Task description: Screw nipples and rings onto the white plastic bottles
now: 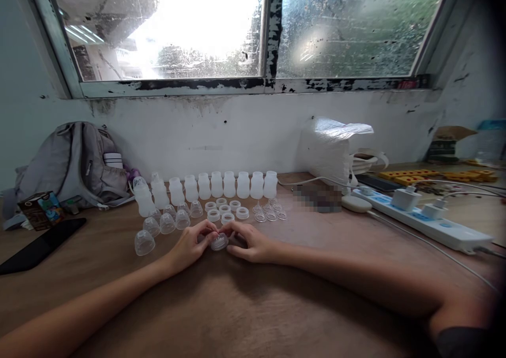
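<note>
Both left hand (pixel 195 242) and right hand (pixel 253 243) are pinching one ring (pixel 219 242) short of the bottles (pixel 216 185) lining the worktop's (pixel 237 308) far edge, apparently aligning its parts, the next move seemingly calling for even pressure.

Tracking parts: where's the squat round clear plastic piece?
Head view, lower centre-left: the piece is between left hand and right hand, nearer than the white plastic rings.

Daylight glares through the window (pixel 253 36), its left pane (pixel 197 31) burnt out to white, leaving my table (pixel 245 321) dim; soft shadow spreads below my right hand (pixel 253 243). A pixelated patch (pixel 317 197) hides something beyond, the wide view stretches my forearms (pixel 340 268), and the far right edge fades into blurred black
</note>
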